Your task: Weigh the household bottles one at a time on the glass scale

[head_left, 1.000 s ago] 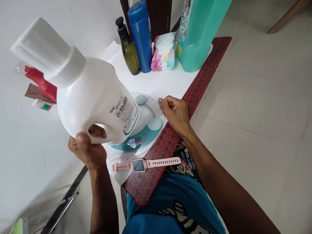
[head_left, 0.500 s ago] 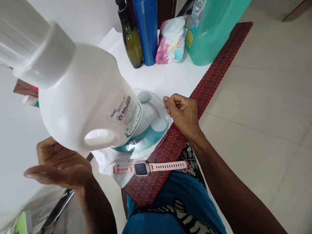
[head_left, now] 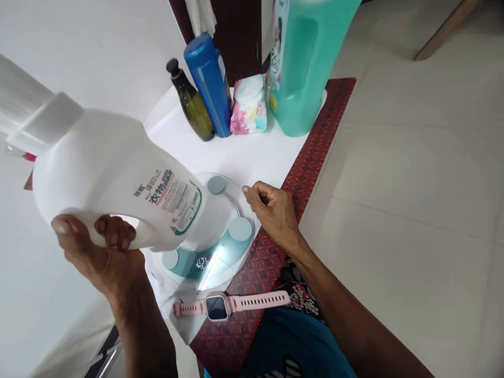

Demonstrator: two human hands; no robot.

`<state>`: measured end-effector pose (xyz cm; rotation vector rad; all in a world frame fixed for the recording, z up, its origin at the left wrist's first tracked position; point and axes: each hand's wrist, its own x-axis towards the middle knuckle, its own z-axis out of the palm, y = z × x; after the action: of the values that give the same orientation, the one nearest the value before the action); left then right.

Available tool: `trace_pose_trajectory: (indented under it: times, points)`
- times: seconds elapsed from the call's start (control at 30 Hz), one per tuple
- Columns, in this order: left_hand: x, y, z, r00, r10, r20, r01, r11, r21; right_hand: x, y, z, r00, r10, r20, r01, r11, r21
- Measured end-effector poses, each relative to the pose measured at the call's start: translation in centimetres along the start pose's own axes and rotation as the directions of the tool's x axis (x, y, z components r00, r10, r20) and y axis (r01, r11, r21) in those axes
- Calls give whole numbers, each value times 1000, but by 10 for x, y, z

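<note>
My left hand [head_left: 98,247] is closed around the handle of a big white laundry detergent bottle [head_left: 106,157], thumb on the outside and fingertips showing through the handle hole. The bottle has a printed label and a wide cap. Its base is over a round glass scale [head_left: 232,262] with teal markings and pale round pads; whether the base touches the glass I cannot tell. Lit digits show on the scale's display. Just right of the scale, my right hand [head_left: 275,212] is curled closed, with nothing visible in it. A pink-strapped smartwatch [head_left: 216,307] lies in front of the scale.
Along the back stand a dark green bottle [head_left: 192,107], a blue bottle [head_left: 210,84], a pink and white packet [head_left: 249,105] and a large teal jug [head_left: 303,68]. A red patterned cloth [head_left: 318,142] borders the table's right edge. Tiled floor [head_left: 409,210] lies beyond.
My left hand has gone from open beside the bottle to gripping its handle. The scale's display now shows lit digits. The view has shifted; my right hand stays curled near the scale.
</note>
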<state>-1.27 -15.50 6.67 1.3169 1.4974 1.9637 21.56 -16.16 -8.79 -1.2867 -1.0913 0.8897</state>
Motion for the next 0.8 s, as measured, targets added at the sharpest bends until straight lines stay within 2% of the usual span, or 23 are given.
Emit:
trace_pose_trajectory:
  times: [0.1, 0.2, 0.33, 0.5, 0.67, 0.73, 0.8]
  points:
    - [33, -14, 33, 992, 102, -69, -111, 985, -133, 0, -4, -1, 1000, 4, 13, -4, 1000, 30]
    - [67, -34, 73, 986, 152, -70, -160, 979, -126, -1, -7, -2, 1000, 7, 12, -7, 998, 59]
    - [107, -65, 121, 988, 100, -118, -106, 993, -45, 0, -10, -3, 1000, 17, 19, -19, 997, 72]
    - [141, -107, 168, 998, -33, -53, 32, 999, -28, 0, -9, -4, 1000, 18, 19, -19, 999, 48]
    - [157, -136, 198, 999, -38, 11, 37, 999, 34, -2, -7, -4, 999, 41, 10, -41, 999, 17]
    - [159, -142, 202, 999, -9, 39, 6, 997, 78, -3, -6, -5, 999, 42, -2, -42, 999, -2]
    - [158, -148, 198, 994, 50, 94, -61, 991, 120, -4, -4, -5, 999, 34, -15, -35, 999, -25]
